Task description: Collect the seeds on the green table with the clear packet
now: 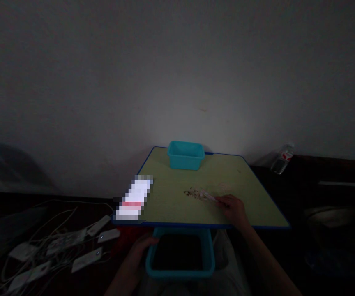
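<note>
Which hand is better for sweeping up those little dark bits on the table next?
Probably the right hand: it's over the table, near the dark bits, holding something pale that reaches them. The left hand is down at the lower blue tub.

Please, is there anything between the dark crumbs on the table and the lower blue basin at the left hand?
Yes, the table's near blue edge lies between the dark crumbs and the basin below. The right hand, holding a pale strip, is beside them, not between. I see nothing else in between.
</note>
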The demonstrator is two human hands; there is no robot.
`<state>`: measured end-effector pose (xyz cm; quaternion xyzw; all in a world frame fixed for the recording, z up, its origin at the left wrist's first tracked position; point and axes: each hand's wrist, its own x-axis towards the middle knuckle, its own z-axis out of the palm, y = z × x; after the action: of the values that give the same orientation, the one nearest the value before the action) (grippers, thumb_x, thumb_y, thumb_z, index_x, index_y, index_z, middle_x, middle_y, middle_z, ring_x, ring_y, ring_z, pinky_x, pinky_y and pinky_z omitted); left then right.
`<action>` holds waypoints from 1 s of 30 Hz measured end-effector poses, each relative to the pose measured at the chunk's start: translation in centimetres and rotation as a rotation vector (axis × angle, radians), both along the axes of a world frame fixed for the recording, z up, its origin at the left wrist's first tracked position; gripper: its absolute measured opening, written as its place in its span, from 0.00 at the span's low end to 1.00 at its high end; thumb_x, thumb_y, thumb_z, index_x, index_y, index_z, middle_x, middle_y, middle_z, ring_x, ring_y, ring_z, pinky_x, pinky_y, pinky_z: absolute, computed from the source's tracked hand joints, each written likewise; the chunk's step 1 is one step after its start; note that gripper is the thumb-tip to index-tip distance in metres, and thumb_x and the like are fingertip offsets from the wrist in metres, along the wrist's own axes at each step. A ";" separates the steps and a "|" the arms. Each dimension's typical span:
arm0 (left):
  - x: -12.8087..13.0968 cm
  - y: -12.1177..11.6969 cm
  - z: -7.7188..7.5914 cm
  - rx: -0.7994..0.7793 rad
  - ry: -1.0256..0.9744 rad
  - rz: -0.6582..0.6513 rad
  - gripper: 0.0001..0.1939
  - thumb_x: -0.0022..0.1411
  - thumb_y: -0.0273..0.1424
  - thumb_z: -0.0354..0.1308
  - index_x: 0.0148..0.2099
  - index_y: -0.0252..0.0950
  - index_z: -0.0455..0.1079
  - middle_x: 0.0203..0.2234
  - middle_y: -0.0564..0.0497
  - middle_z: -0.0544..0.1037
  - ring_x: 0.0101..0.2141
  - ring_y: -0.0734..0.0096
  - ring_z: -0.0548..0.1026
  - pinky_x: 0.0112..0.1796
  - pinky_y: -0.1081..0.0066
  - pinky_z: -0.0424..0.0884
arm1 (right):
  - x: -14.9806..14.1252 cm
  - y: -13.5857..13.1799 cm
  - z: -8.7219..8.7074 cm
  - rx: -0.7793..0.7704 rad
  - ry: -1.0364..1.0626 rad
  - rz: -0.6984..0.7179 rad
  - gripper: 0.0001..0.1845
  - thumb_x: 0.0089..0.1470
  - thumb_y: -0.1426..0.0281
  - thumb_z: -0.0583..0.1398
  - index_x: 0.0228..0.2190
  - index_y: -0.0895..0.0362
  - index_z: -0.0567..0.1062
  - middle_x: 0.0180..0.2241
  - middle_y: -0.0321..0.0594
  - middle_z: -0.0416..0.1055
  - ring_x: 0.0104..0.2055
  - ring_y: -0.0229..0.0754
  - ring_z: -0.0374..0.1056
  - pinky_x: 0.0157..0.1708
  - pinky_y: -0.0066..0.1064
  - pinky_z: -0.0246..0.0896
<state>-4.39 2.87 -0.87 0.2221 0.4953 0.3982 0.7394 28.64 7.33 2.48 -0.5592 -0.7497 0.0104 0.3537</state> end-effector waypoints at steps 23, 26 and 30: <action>0.1 -0.2 0.6 -0.023 0.028 0.007 0.17 0.42 0.24 0.56 0.39 0.34 0.71 0.22 0.48 0.81 0.26 0.55 0.77 0.29 0.61 0.70 | -1.0 1.9 -0.4 0.008 -0.047 -0.040 0.12 0.48 0.69 0.56 0.36 0.52 0.76 0.32 0.39 0.74 0.33 0.40 0.68 0.34 0.30 0.61; 0.1 -0.1 0.4 -0.021 0.027 0.020 0.17 0.42 0.24 0.56 0.38 0.34 0.71 0.24 0.48 0.81 0.28 0.54 0.77 0.29 0.61 0.70 | -1.2 2.0 -0.4 0.002 -0.049 -0.035 0.12 0.48 0.69 0.57 0.35 0.52 0.76 0.31 0.39 0.74 0.33 0.40 0.68 0.34 0.30 0.61; -0.2 -0.1 -0.1 -0.003 0.024 0.033 0.14 0.41 0.24 0.56 0.35 0.36 0.72 0.25 0.49 0.81 0.30 0.56 0.77 0.31 0.63 0.70 | -1.6 2.1 -0.3 -0.014 -0.052 -0.011 0.12 0.48 0.71 0.56 0.36 0.52 0.76 0.31 0.39 0.74 0.33 0.40 0.68 0.34 0.30 0.61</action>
<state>-4.54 2.81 -0.94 0.2177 0.5085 0.4067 0.7271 27.06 9.42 2.18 -0.5658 -0.7555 -0.0009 0.3303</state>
